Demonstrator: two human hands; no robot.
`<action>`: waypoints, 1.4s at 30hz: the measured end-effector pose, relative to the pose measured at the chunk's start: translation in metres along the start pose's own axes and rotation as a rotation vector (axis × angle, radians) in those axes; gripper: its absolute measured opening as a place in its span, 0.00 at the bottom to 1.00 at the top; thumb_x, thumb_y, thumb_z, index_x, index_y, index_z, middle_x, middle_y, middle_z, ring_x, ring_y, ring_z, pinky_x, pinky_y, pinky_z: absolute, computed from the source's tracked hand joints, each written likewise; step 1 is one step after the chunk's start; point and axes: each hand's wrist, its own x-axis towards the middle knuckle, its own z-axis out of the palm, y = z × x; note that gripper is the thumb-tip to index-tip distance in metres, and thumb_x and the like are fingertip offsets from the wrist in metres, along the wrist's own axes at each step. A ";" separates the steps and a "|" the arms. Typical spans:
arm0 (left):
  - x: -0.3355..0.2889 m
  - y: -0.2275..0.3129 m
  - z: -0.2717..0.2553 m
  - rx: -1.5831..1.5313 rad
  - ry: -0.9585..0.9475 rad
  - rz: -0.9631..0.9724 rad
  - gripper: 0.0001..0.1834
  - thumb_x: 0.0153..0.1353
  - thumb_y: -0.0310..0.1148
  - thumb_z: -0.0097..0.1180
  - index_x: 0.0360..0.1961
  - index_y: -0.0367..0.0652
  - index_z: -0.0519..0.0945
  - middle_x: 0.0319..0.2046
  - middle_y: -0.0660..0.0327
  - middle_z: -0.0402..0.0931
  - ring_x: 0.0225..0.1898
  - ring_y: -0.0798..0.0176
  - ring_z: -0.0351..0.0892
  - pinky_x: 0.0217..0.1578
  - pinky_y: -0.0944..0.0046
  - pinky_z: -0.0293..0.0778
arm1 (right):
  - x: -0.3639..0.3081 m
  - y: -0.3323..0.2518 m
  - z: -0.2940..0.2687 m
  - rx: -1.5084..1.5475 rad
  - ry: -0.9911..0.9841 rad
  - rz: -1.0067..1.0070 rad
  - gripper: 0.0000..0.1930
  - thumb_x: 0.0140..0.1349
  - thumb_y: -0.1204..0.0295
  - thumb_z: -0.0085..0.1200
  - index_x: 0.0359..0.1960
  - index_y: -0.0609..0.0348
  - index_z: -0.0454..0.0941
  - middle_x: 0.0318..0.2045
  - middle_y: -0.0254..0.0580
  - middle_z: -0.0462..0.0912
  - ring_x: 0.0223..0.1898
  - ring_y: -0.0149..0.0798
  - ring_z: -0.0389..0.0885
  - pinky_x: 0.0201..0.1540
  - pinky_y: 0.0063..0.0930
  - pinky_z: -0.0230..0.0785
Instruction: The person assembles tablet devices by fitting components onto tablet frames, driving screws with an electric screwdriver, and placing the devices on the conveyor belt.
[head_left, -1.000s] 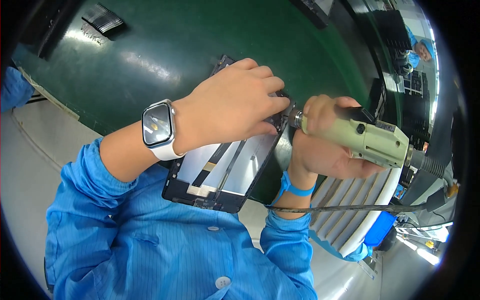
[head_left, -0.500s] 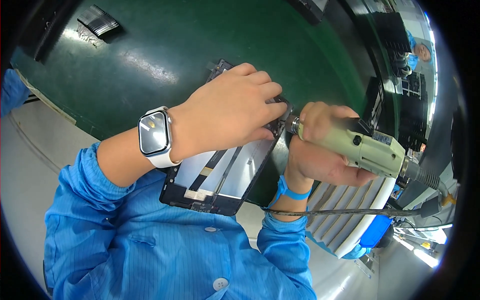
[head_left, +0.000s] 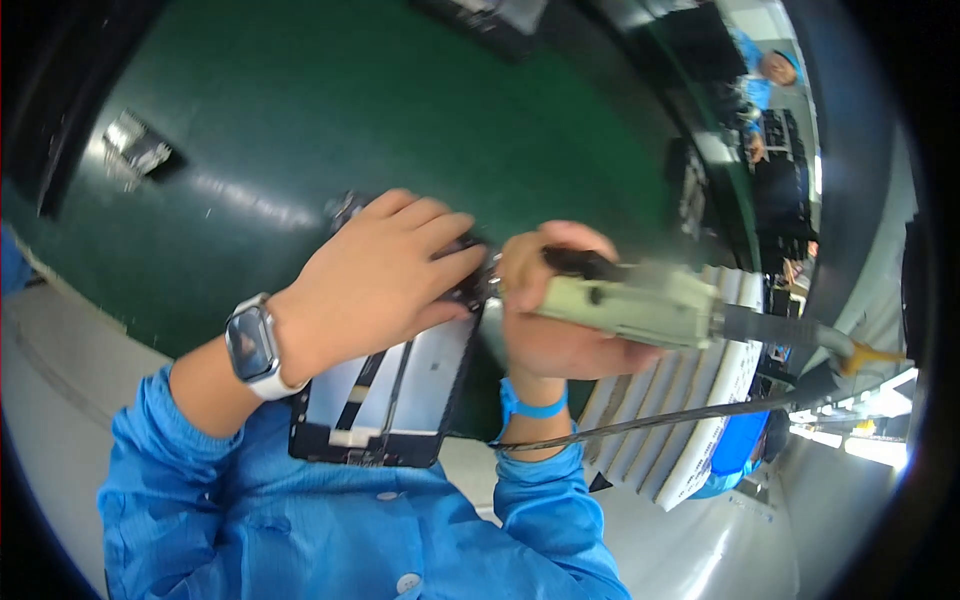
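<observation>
An opened tablet [head_left: 432,385] with a black frame, a pale inner panel and dark ribbon strips lies in front of me, at the near edge of the table. My left hand [head_left: 375,265] covers its upper part, fingers bent over toward the right edge, gripping it. My right hand [head_left: 545,345] is wrapped around a pale green electric screwdriver [head_left: 645,305], held almost level and blurred by motion. The screwdriver's tip end is close to the tablet's upper right edge; whether it touches cannot be made out. A cable runs from its back end.
A stack of pale divided trays [head_left: 665,400] stands to the right, beside a blue bin [head_left: 740,440]. On the green table [head_left: 330,110] a small blurred stack of metallic pieces [head_left: 137,148] sits at the far left. A dark cable [head_left: 640,428] crosses below my right wrist. Another person [head_left: 765,75] is at the far right.
The view has turned, so the table and both hands appear farther left. The screwdriver has tipped to a more level angle. Both hands keep their grips.
</observation>
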 end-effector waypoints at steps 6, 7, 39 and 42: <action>0.009 0.011 0.007 -0.006 0.030 0.063 0.24 0.49 0.41 0.68 0.46 0.42 0.80 0.50 0.54 0.76 0.54 0.52 0.74 0.55 0.54 0.67 | -0.018 -0.008 -0.006 -0.184 0.163 0.205 0.64 0.34 0.13 0.44 0.49 0.70 0.74 0.41 0.43 0.79 0.28 0.31 0.74 0.32 0.27 0.68; 0.009 0.013 0.004 0.013 0.007 0.036 0.24 0.48 0.40 0.69 0.46 0.42 0.80 0.51 0.54 0.76 0.54 0.51 0.74 0.55 0.53 0.68 | -0.018 -0.003 -0.005 -0.174 0.144 0.169 0.62 0.36 0.14 0.45 0.50 0.68 0.74 0.41 0.42 0.80 0.28 0.31 0.74 0.33 0.27 0.69; -0.175 0.103 -0.002 -1.336 0.270 -0.924 0.42 0.64 0.19 0.57 0.74 0.40 0.48 0.57 0.51 0.72 0.52 0.62 0.76 0.54 0.64 0.73 | -0.004 -0.014 -0.011 -0.110 0.174 -0.147 0.55 0.53 0.20 0.32 0.49 0.70 0.74 0.25 0.45 0.80 0.19 0.34 0.71 0.21 0.26 0.60; -0.181 0.091 -0.021 -1.086 0.496 -0.843 0.37 0.65 0.23 0.56 0.72 0.38 0.55 0.56 0.55 0.73 0.53 0.65 0.75 0.54 0.64 0.73 | -0.004 -0.043 -0.001 -0.239 0.286 -0.272 0.60 0.48 0.17 0.32 0.47 0.75 0.74 0.16 0.41 0.74 0.18 0.33 0.70 0.20 0.26 0.59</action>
